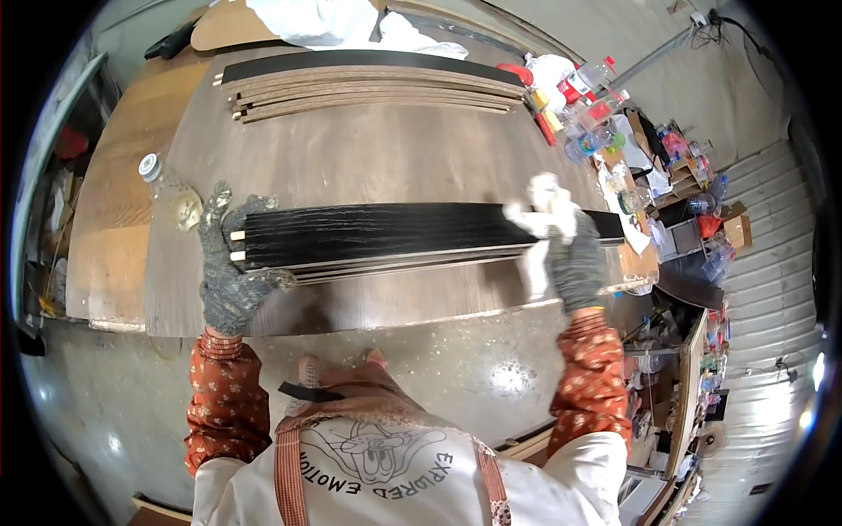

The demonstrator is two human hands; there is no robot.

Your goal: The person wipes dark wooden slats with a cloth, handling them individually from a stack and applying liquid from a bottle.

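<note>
A long black wood-grained board [377, 235] lies crosswise before me, atop other thin boards whose edges show along the near side. Two pale dowels [238, 235] stick out of its left end. My left hand [230, 263], in a dark grey glove, grips that end, thumb at the near edge and fingers at the far edge. Toward the right end, my right hand [574, 263], gloved too and blurred by motion, is closed on a white cloth [548, 210] that rests on the black surface. The cloth hides part of the board.
Behind lies another stack of boards [368, 88], the rear one black. A clear jar [171, 191] stands by my left hand. Plastic bottles [588, 83] and clutter crowd the right side of the brown table [351, 162]. White plastic sheeting [324, 19] covers part of the far edge.
</note>
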